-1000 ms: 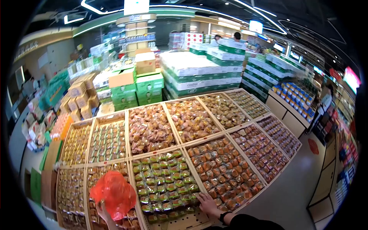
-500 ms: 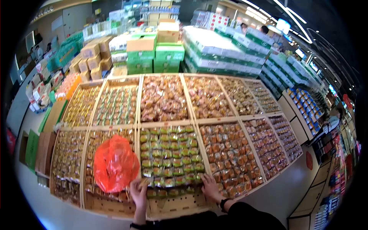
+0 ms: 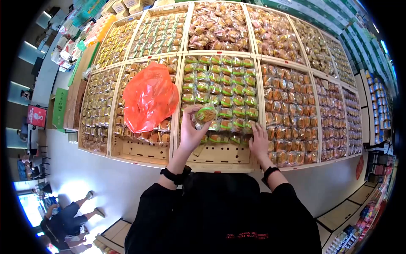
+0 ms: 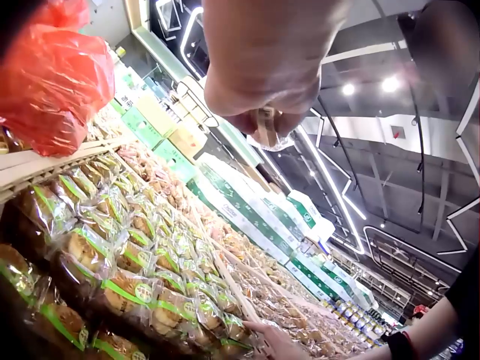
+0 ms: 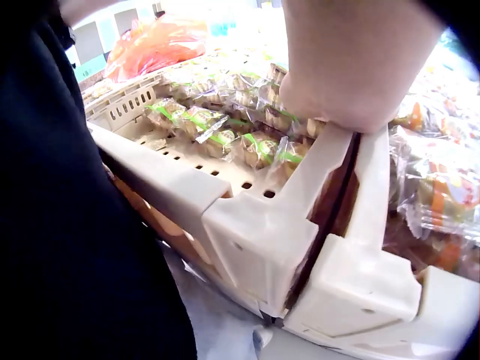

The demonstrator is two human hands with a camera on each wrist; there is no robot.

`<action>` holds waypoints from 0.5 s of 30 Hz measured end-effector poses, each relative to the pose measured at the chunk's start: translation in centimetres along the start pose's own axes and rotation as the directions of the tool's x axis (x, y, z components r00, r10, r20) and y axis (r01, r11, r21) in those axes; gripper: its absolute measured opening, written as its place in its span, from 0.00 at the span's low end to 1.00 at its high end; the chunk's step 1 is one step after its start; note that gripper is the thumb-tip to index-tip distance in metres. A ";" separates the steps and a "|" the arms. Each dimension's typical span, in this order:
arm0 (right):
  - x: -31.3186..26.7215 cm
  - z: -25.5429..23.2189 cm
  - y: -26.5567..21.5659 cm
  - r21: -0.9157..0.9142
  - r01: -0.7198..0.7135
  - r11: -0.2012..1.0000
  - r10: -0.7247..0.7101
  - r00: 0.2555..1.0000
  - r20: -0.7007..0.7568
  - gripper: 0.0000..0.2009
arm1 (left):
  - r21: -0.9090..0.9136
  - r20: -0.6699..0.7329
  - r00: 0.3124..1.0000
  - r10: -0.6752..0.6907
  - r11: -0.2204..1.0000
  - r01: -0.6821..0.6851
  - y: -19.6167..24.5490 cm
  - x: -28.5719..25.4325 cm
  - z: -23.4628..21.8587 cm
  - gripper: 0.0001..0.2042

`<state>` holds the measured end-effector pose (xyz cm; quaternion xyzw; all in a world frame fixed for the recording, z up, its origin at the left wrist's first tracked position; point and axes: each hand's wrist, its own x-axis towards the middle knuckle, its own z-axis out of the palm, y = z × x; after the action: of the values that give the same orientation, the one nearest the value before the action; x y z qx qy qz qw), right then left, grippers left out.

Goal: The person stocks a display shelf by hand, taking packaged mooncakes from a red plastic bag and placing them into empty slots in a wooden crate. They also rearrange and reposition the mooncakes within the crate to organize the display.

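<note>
My left hand (image 3: 193, 129) pinches a round pastry (image 3: 206, 114) in a clear, green-edged wrapper between thumb and fingers, above a crate of the same pastries (image 3: 220, 78). In the left wrist view this hand covers most of the pastry. My right hand (image 3: 259, 142) rests on the crate's right edge with its fingers fairly straight; in the right wrist view it lies over the paired crate rims (image 5: 330, 161). A red plastic bag (image 3: 150, 97) sits on the pastries in the crate to the left.
More crates of wrapped pastries (image 3: 292, 114) adjoin on both sides and behind. Bare perforated floor (image 3: 222, 154) shows at the front of the green-wrapped pastries' crate. Cardboard boxes (image 3: 76, 101) flank the display's left side. A person (image 3: 67, 222) is at the lower left.
My left hand has moved from near the red bag to the green-wrapped pastries and lifted one. The right hand stays at the crate's right edge. The view has tilted down.
</note>
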<state>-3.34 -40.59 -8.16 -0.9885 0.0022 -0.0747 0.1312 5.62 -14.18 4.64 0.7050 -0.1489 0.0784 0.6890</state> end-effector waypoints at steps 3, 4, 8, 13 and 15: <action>0.0 -0.1 0.0 0.025 0.018 1.000 -0.017 0.998 -0.054 0.29 | 0.215 0.013 1.000 -0.004 0.977 0.001 -1.5 -1.5 0.8 0.22; 0.0 -0.1 0.2 0.026 0.007 1.000 -0.006 0.999 -0.040 0.29 | 0.321 0.032 0.999 0.019 0.947 -0.028 -1.3 -1.9 1.3 0.21; -0.1 -0.2 0.4 0.045 -0.015 0.999 0.016 0.999 -0.037 0.29 | 0.442 0.326 0.924 -0.199 0.896 0.037 -3.6 -4.6 0.5 0.21; -0.3 0.1 0.4 0.076 -0.021 0.997 0.027 0.996 -0.081 0.29 | 0.558 0.689 0.691 -0.217 0.767 -0.315 -7.7 -7.4 0.7 0.21; -0.2 -0.2 0.6 0.073 0.019 0.997 -0.011 0.995 -0.100 0.27 | 0.492 0.780 0.598 -0.184 0.771 -0.404 -8.3 -7.6 1.5 0.20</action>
<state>-3.57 -41.22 -8.17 -0.9780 -0.0015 -0.1247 0.1669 0.95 -14.89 -5.71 0.8385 -0.4499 -0.1527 0.2669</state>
